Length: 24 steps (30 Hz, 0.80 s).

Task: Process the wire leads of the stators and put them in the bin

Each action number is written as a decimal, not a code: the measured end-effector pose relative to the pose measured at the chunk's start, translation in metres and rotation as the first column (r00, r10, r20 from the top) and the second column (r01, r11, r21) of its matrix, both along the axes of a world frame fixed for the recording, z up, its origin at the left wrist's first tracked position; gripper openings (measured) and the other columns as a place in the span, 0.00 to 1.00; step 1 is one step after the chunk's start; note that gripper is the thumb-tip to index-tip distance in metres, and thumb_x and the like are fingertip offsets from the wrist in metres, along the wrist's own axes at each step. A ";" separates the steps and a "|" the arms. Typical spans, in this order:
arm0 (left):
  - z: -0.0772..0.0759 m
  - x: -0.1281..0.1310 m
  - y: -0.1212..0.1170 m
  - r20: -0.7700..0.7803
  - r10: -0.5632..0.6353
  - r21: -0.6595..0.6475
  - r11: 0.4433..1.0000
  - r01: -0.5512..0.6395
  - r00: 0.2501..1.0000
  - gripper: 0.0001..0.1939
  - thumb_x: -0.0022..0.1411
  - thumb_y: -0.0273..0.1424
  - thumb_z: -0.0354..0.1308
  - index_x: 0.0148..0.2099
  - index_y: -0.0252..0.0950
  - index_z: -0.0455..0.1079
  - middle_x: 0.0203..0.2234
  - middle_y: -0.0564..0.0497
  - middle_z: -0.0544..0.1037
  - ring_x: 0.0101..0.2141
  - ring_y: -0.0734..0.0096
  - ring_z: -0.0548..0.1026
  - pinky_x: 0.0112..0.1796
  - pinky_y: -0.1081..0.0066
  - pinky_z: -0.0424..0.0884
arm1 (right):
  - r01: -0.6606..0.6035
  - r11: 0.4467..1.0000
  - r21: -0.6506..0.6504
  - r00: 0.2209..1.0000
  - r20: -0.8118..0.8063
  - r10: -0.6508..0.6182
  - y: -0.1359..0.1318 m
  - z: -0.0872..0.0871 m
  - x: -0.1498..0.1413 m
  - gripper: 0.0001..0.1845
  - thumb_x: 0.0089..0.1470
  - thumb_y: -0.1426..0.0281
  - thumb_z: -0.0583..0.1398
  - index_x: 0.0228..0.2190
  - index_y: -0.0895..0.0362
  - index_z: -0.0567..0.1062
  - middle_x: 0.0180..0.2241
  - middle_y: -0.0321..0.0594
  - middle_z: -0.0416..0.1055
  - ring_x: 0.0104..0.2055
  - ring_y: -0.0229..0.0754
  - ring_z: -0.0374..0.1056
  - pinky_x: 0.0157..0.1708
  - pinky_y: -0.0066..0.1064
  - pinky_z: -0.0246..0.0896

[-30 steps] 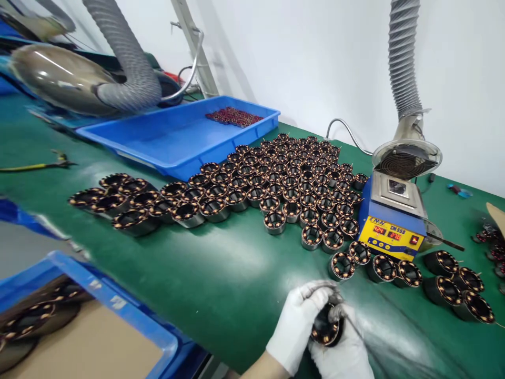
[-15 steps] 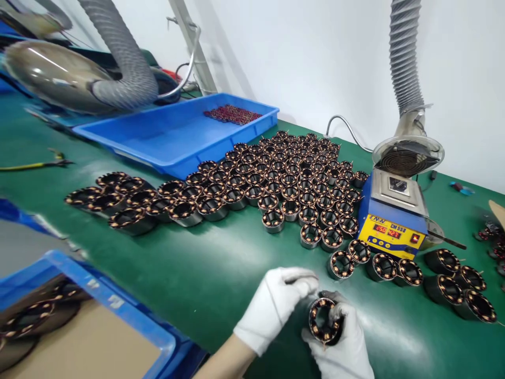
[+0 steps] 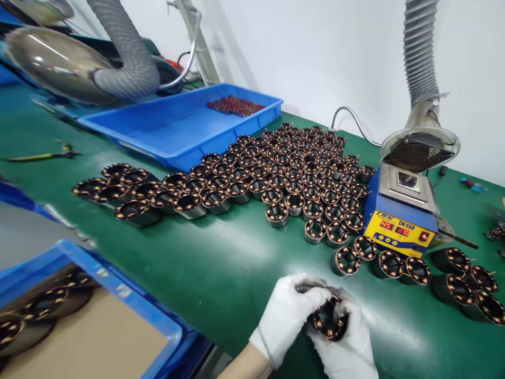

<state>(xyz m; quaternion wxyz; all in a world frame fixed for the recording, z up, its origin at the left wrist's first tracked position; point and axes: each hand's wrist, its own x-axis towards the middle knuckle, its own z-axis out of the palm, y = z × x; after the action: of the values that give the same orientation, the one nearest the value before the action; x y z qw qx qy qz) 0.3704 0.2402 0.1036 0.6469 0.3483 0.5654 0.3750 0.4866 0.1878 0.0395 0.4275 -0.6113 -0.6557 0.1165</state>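
In white gloves, both hands meet at a motor stator point(image 3: 330, 331), a dark ring with copper windings around its open centre. My right hand point(image 3: 349, 337) wraps the ring from the right and below, thumb over its rim. The fingers of my left hand point(image 3: 294, 310) are pinched together at the ring's upper left edge; whether they grip a wire or the rim itself is too small to tell. A short copper wire end shows at the ring's lower edge. Just beyond the hands stands another stator point(image 3: 346, 261).
Many stators point(image 3: 276, 179) stand grouped across the green table point(image 3: 189, 273). At right is a blue-yellow solder pot point(image 3: 398, 226) under an extraction hood point(image 3: 420, 150). A blue tray point(image 3: 177, 139) lies behind, a blue crate point(image 3: 158, 316) at lower left, cutters point(image 3: 43, 156) at far left.
My left hand has moved right and down onto the stator's upper edge, its fingers now touching it. My right hand keeps its hold. The whole view has shifted slightly.
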 end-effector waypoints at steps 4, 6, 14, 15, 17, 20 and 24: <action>-0.001 0.000 -0.002 -0.025 0.023 0.025 0.999 -0.022 0.999 0.10 0.37 0.35 0.59 0.23 0.33 0.70 0.20 0.50 0.74 0.26 0.63 0.72 0.29 0.72 0.69 | 0.013 1.000 0.027 1.000 -0.001 -0.013 0.002 0.003 0.001 0.19 0.38 0.62 0.65 0.31 0.51 0.62 0.36 0.43 0.74 0.36 0.48 0.72 0.30 0.36 0.69; 0.000 0.000 -0.001 -0.027 0.100 0.012 0.995 -0.100 0.995 0.13 0.35 0.36 0.60 0.25 0.33 0.71 0.22 0.49 0.75 0.28 0.61 0.73 0.32 0.71 0.70 | 0.005 1.000 0.027 1.000 0.005 -0.005 0.003 0.005 0.001 0.20 0.38 0.62 0.65 0.31 0.51 0.63 0.35 0.43 0.74 0.36 0.48 0.72 0.30 0.35 0.69; 0.004 0.008 0.008 0.118 -0.001 0.024 1.000 -0.001 0.993 0.12 0.36 0.34 0.61 0.24 0.30 0.71 0.22 0.46 0.74 0.28 0.61 0.72 0.31 0.70 0.68 | 0.012 1.000 0.026 1.000 0.021 -0.013 0.004 0.002 0.004 0.22 0.37 0.60 0.65 0.33 0.53 0.64 0.35 0.44 0.74 0.34 0.48 0.73 0.27 0.36 0.68; 0.003 0.007 0.010 0.163 0.022 0.015 1.000 -0.025 0.986 0.12 0.36 0.35 0.61 0.24 0.30 0.71 0.21 0.46 0.74 0.26 0.63 0.71 0.30 0.70 0.68 | 0.008 1.000 0.026 0.999 0.032 -0.009 0.004 0.001 0.005 0.22 0.36 0.59 0.65 0.33 0.52 0.64 0.35 0.43 0.74 0.34 0.48 0.73 0.28 0.36 0.68; 0.002 0.000 0.013 0.216 0.141 0.024 0.988 -0.150 0.966 0.15 0.37 0.37 0.63 0.27 0.30 0.70 0.23 0.48 0.74 0.28 0.64 0.71 0.32 0.70 0.68 | -0.033 0.999 0.021 0.997 0.066 0.032 0.004 0.000 0.008 0.22 0.36 0.60 0.66 0.32 0.52 0.63 0.35 0.42 0.74 0.35 0.48 0.73 0.29 0.35 0.69; 0.004 -0.013 0.017 0.160 0.268 0.091 0.954 -0.284 0.950 0.20 0.41 0.41 0.64 0.34 0.31 0.70 0.31 0.47 0.76 0.35 0.61 0.73 0.40 0.68 0.68 | -0.084 0.996 0.011 0.992 0.100 0.083 0.003 0.000 0.010 0.21 0.37 0.63 0.66 0.32 0.51 0.62 0.37 0.41 0.75 0.37 0.46 0.73 0.31 0.34 0.69; 0.003 -0.017 0.013 0.050 -0.004 0.078 0.997 0.000 0.999 0.24 0.37 0.36 0.64 0.39 0.30 0.70 0.32 0.45 0.76 0.36 0.57 0.73 0.39 0.67 0.70 | -0.007 1.000 -0.025 0.999 0.036 0.008 -0.001 -0.001 0.005 0.20 0.37 0.65 0.65 0.31 0.51 0.62 0.38 0.43 0.74 0.39 0.48 0.71 0.34 0.37 0.68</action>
<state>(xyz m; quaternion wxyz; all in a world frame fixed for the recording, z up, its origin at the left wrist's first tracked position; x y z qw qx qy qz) 0.3538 0.2535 0.1068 0.6470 0.3644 0.5336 0.4049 0.4918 0.1873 0.0387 0.4075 -0.6162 -0.6641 0.1151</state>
